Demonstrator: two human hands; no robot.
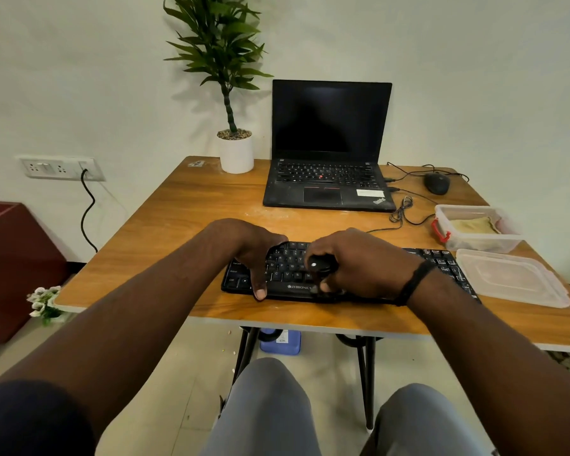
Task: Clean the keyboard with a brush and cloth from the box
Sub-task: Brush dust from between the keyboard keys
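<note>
A black keyboard (288, 268) lies near the front edge of the wooden table (191, 205). My left hand (249, 245) grips its left end, fingers over the far edge and thumb on the front edge. My right hand (352, 261) holds a black brush (321, 264) over the middle keys; its bristles are hidden under the hand. At the right stands the clear plastic box (441, 222) with a red clip, holding a beige cloth (474, 225). The box's lid (510, 278) lies in front of it.
An open black laptop (329, 153) stands at the back, with a black mouse (436, 183) and coiled cables to its right. A white potted plant (236, 149) sits at the back left. A blue container (282, 342) stands under the table.
</note>
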